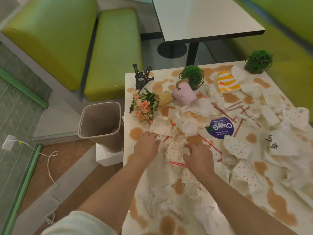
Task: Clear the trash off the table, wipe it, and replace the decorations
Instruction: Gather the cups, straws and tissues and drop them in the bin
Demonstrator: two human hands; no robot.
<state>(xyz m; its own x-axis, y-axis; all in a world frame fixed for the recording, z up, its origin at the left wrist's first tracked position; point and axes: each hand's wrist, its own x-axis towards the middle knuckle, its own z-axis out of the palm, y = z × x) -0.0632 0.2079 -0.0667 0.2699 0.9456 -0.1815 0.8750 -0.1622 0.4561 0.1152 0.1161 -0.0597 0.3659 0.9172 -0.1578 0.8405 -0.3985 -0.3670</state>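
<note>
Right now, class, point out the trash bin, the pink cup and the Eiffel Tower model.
trash bin [101,131], head view, front wall.
pink cup [183,94], head view, its side.
Eiffel Tower model [142,78], head view, mid-section.

- The table [126,78] is set at the right of the view, and the bin [101,124] is stood on the floor just beside its left edge, at 9 o'clock.
- The tower model [141,80] is placed at the table's far left corner, at 11 o'clock.
- The flower bunch [145,106] is laid against the tower model's near side.
- The tipped cup [183,95] is found right of the flower bunch, with a caged plant [192,77] touching it behind.
- A second caged plant [258,61] is set at the far right corner, at 1 o'clock.
- The round sticker [220,128] is seen at the table's centre.
- Crumpled papers [237,146] and straws [221,111] are scattered around and partly over the round sticker.
- Another table [203,17] is placed well behind, at 12 o'clock.
</note>
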